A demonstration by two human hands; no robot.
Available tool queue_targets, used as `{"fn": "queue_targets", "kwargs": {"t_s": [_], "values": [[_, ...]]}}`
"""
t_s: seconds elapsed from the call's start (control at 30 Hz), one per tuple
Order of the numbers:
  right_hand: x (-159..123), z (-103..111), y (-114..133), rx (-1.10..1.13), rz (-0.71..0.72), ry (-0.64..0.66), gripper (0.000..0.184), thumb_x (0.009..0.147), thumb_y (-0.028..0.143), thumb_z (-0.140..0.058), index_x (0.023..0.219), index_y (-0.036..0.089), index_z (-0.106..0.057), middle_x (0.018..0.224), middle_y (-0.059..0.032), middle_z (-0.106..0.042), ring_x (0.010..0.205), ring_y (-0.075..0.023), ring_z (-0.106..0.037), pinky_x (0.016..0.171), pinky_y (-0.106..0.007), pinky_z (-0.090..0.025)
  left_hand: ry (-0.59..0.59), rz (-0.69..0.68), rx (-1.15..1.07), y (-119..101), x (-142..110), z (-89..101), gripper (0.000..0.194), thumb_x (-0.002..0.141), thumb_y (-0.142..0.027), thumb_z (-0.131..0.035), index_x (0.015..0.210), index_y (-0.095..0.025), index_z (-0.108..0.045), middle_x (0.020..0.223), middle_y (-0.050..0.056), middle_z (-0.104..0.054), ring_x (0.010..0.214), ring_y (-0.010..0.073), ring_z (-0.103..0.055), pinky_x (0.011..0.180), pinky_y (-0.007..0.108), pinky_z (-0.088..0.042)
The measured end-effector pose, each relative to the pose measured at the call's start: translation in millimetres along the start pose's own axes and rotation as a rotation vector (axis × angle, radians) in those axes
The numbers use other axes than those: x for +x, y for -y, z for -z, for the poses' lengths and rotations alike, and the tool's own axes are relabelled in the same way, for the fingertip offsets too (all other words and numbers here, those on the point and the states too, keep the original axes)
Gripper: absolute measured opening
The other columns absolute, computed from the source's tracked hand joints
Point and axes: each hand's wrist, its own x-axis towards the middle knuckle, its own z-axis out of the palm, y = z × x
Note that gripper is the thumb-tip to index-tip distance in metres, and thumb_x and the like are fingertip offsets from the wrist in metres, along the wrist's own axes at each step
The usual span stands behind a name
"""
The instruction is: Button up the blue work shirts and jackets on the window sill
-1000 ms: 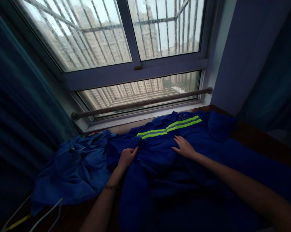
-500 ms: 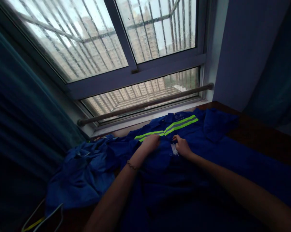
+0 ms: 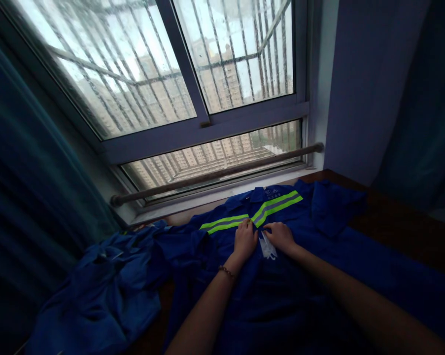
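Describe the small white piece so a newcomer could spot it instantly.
Below the window lies a blue garment crossed by yellow-green bands. Just below where the bands meet, beside the right hand, is the small white piece. Its white stands out against the garment's dark blue.

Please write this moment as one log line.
left hand: on blue garment | right hand: by white piece | ahead: window, rail

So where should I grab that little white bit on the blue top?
Maybe pinch the white bit by its lower end, coming from the near side: that end lies uncovered, while the upper end is right by the fingers of the right hand.
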Motion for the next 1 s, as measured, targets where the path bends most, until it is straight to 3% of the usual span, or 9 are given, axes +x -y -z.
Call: {"fn": "queue_targets", "kwargs": {"t_s": [0.13,0.23,0.3,0.37,0.47,0.63,0.83,1.0], "values": [[-2,2,1,-0.110,0.062,-0.133,0.020,0.079,0.030,-0.048,0.079,0.019,-0.065,0.083,-0.0086,-0.063,0.081,-0.0209,-0.056,0.070,-0.030,-0.040,0.005,-0.059,-0.007,1,0,-2.1,0.024,0.080,-0.023,-0.044,0.101,-0.016,-0.051,0.110,0.011,-0.049,0.102,0.0217,-0.044,0.087,0.034,-0.035],[-7,5,6,-0.199,0.248,-0.261,0.012,0.074,0.025,-0.054,0.074,0.017,-0.062,0.092,-0.0101,-0.058,0.095,-0.0242,-0.047,0.079,-0.033,-0.037,-0.008,-0.082,-0.054,3,-1,-2.0,0.014,0.078,-0.018,-0.044,0.090,-0.016,-0.052,0.101,0.009,-0.050,0.095,0.0194,-0.046,0.083,0.032,-0.036],[-9,4,9,-0.200,0.396,-0.225,0.008,0.072,0.019,-0.055,0.077,0.016,-0.061,0.095,-0.0095,-0.056,0.099,-0.0239,-0.043,0.084,-0.033,-0.034,-0.024,-0.073,-0.110,5,-1,-1.9,0.011,0.077,-0.014,-0.043,0.084,-0.016,-0.051,0.094,0.007,-0.051,0.089,0.0175,-0.047,0.080,0.029,-0.037],[-11,1,10,-0.150,0.456,-0.130,0.010,0.073,0.014,-0.052,0.080,0.016,-0.058,0.091,-0.0088,-0.057,0.095,-0.0217,-0.045,0.083,-0.032,-0.034,-0.044,-0.036,-0.196,7,-2,-1.8,0.012,0.075,-0.009,-0.043,0.081,-0.017,-0.050,0.089,0.006,-0.051,0.084,0.0160,-0.048,0.077,0.027,-0.038],[-10,-6,8,0.005,0.338,-0.064,0.010,0.074,0.012,-0.048,0.080,0.016,-0.055,0.082,-0.0079,-0.058,0.085,-0.0195,-0.049,0.077,-0.029,-0.035,-0.064,0.040,-0.334,10,-2,-1.8,0.016,0.071,-0.005,-0.045,0.080,-0.017,-0.050,0.084,0.004,-0.051,0.080,0.0152,-0.048,0.075,0.026,-0.038],[-1,-13,-5,0.146,0.131,-0.125,0.013,0.074,0.012,-0.045,0.086,0.015,-0.051,0.077,-0.0059,-0.059,0.074,-0.0170,-0.054,0.068,-0.026,-0.037,-0.084,0.092,-0.438,15,0,-3.0,0.021,0.067,-0.001,-0.045,0.079,-0.015,-0.055,0.082,0.004,-0.054,0.078,0.0147,-0.049,0.074,0.026,-0.038],[35,-22,-10,0.337,-0.096,-0.156,0.004,0.066,0.015,-0.052,0.070,0.014,-0.052,0.071,-0.0063,-0.061,0.068,-0.0185,-0.058,0.059,-0.025,-0.042,-0.109,0.155,-0.607,22,5,-1.3,0.019,0.063,-0.002,-0.052,0.071,-0.015,-0.062,0.075,0.002,-0.058,0.073,0.0141,-0.051,0.073,0.027,-0.040],[39,-29,1,0.551,-0.052,-0.141,0.019,0.070,0.022,-0.048,0.084,0.013,-0.057,0.083,-0.0055,-0.064,0.076,-0.0171,-0.060,0.066,-0.025,-0.046,-0.104,0.263,-0.824,28,10,-3.7,0.011,0.064,-0.010,-0.059,0.071,-0.016,-0.065,0.066,0.001,-0.061,0.065,0.0135,-0.055,0.069,0.028,-0.044]]}}
